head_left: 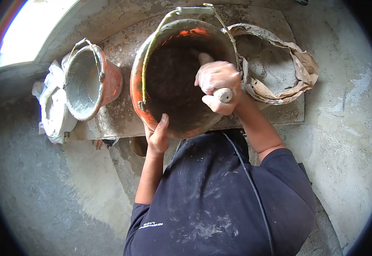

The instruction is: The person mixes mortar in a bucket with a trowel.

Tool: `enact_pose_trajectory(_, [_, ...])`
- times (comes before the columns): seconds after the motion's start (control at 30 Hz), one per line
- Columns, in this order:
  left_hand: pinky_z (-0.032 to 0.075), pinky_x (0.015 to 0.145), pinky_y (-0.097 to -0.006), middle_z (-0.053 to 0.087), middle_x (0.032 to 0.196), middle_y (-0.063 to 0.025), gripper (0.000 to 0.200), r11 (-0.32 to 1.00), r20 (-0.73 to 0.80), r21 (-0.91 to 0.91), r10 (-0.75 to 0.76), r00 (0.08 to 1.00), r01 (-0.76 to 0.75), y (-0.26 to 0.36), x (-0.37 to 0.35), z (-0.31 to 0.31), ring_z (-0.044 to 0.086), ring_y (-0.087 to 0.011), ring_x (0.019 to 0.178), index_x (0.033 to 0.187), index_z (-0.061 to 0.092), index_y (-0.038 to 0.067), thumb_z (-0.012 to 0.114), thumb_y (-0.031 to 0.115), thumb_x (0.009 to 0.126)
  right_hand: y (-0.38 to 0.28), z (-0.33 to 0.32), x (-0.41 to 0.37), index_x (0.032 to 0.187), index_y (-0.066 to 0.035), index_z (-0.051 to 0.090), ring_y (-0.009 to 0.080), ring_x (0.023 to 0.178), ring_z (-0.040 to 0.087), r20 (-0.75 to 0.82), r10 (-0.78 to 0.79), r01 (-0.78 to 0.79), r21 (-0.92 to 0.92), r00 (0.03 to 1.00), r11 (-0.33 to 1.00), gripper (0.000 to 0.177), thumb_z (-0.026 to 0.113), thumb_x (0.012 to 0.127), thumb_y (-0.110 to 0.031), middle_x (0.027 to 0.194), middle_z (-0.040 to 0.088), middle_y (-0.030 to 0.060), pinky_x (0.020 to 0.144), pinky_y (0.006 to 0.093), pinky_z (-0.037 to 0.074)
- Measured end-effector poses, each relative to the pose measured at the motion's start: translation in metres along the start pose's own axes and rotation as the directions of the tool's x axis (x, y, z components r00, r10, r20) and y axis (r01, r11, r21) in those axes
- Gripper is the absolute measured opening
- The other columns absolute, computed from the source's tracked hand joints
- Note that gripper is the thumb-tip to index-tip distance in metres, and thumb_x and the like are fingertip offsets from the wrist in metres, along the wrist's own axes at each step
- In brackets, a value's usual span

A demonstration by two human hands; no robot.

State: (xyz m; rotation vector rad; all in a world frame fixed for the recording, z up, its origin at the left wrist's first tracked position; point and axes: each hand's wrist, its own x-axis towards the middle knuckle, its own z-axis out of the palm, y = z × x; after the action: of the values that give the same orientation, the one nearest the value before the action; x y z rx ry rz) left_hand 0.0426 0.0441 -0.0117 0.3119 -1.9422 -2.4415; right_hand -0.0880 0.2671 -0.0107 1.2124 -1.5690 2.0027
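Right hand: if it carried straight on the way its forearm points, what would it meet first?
Most likely the inside of the large bucket: the right hand is over its opening, gripping a handle. Depth is unclear, so I can't say where inside it would touch.

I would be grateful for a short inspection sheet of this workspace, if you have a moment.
Surface: stained board.
Job's things: large bucket, dark inside, contents unclear; tool handle, far end hard to make out.
Clutter: small bucket, grey-coated inside; white bag beside it; open paper bag with grey powder.
Hands: left hand grips the large bucket's rim; right hand is closed around the tool handle.
Cables: dark cord along the shirt.
Surroundings: rough grey floor; bright opening at upper left.
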Motion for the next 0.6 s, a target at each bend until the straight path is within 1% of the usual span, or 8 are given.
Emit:
enact_pose_trajectory(0.03, [0.031, 0.116, -0.0386, 0.047, 0.147, -0.0118, 0.066, 1.0, 0.006, -0.008, 0.004, 1.0, -0.004, -0.003, 0.0, 0.001, 0.044, -0.0216, 0.136, 0.155, 0.031, 0.001, 0.06, 0.011, 0.096, 0.007, 0.006, -0.013, 0.057, -0.008, 0.05, 0.0288, 0.049, 0.055, 0.005, 0.067, -0.067, 0.057, 0.998, 0.996, 0.019, 0.068, 0.059, -0.008, 0.055, 0.049, 0.007, 0.049, 0.0395, 0.046])
enact_pose_trajectory(0.1, [0.039, 0.113, -0.0412, 0.054, 0.142, -0.0134, 0.06, 0.984, -0.043, 0.115, 0.145, 0.989, -0.139, -0.011, 0.005, 0.0, 0.054, -0.0262, 0.13, 0.151, 0.038, 0.003, 0.06, 0.012, 0.097, 0.003, 0.029, -0.033, 0.058, -0.008, 0.051, 0.0281, 0.049, 0.056, 0.041, 0.021, -0.023, 0.059, 0.999, 0.998, 0.018, 0.069, 0.06, -0.009, 0.055, 0.05, 0.007, 0.048, 0.0397, 0.044])
enact_pose_trajectory(0.17, [0.039, 0.113, -0.0415, 0.054, 0.141, -0.0135, 0.062, 0.988, -0.033, 0.115, 0.107, 0.994, -0.103, -0.006, 0.003, -0.002, 0.054, -0.0264, 0.129, 0.152, 0.036, 0.003, 0.06, 0.013, 0.096, -0.009, 0.051, -0.047, 0.058, -0.011, 0.05, 0.0234, 0.049, 0.058, 0.111, 0.033, -0.048, 0.134, 0.993, 0.99, 0.019, 0.069, 0.062, -0.009, 0.055, 0.051, 0.0015, 0.054, 0.0368, 0.054])
enact_pose_trajectory(0.33, [0.041, 0.111, -0.0415, 0.057, 0.138, -0.0141, 0.06, 0.989, -0.004, 0.132, 0.07, 0.998, -0.069, -0.01, 0.006, -0.011, 0.055, -0.0263, 0.127, 0.151, 0.038, 0.005, 0.059, 0.014, 0.096, -0.044, 0.069, -0.028, 0.058, -0.011, 0.049, 0.0238, 0.047, 0.055, 0.055, -0.056, 0.03, 0.396, 0.997, 0.918, 0.017, 0.066, 0.062, -0.007, 0.055, 0.05, 0.0019, 0.053, 0.0367, 0.053])
enact_pose_trajectory(0.43, [0.042, 0.111, -0.042, 0.056, 0.14, -0.0148, 0.06, 0.989, -0.005, 0.144, 0.02, 1.0, -0.019, -0.006, 0.004, -0.01, 0.055, -0.0272, 0.128, 0.152, 0.037, 0.006, 0.058, 0.013, 0.096, -0.015, 0.064, -0.033, 0.058, -0.009, 0.049, 0.0246, 0.048, 0.056, 0.108, -0.021, -0.019, 0.357, 0.994, 0.934, 0.017, 0.065, 0.062, -0.005, 0.055, 0.051, 0.0034, 0.054, 0.037, 0.054])
enact_pose_trajectory(0.5, [0.037, 0.108, -0.0356, 0.053, 0.135, -0.0107, 0.06, 1.0, 0.047, -0.017, 0.002, 0.999, -0.001, 0.01, 0.004, 0.004, 0.05, -0.0198, 0.123, 0.149, 0.037, 0.001, 0.062, 0.016, 0.096, -0.004, 0.051, -0.031, 0.059, -0.007, 0.05, 0.0251, 0.049, 0.058, -0.062, 0.106, -0.072, 0.411, 0.992, 0.909, 0.016, 0.065, 0.063, -0.003, 0.056, 0.053, 0.0051, 0.055, 0.0382, 0.056])
enact_pose_trajectory(0.53, [0.037, 0.109, -0.0358, 0.053, 0.137, -0.0113, 0.061, 0.999, 0.008, -0.02, 0.036, 0.999, -0.036, 0.014, 0.004, 0.013, 0.051, -0.0202, 0.125, 0.149, 0.037, 0.001, 0.062, 0.015, 0.096, -0.001, 0.04, -0.028, 0.058, -0.007, 0.05, 0.024, 0.051, 0.059, -0.073, 0.155, -0.118, 0.368, 0.985, 0.922, 0.015, 0.065, 0.062, -0.002, 0.057, 0.055, 0.0053, 0.056, 0.0395, 0.057])
enact_pose_trajectory(0.6, [0.036, 0.111, -0.0364, 0.052, 0.139, -0.0118, 0.061, 0.998, 0.013, 0.057, 0.04, 0.999, -0.041, 0.009, -0.002, 0.009, 0.049, -0.0212, 0.128, 0.15, 0.037, 0.0, 0.061, 0.014, 0.096, 0.011, 0.021, -0.019, 0.061, -0.007, 0.055, 0.0259, 0.052, 0.064, -0.044, 0.075, -0.065, 0.2, 0.996, 0.978, 0.014, 0.068, 0.06, -0.001, 0.057, 0.057, 0.0085, 0.05, 0.0357, 0.053])
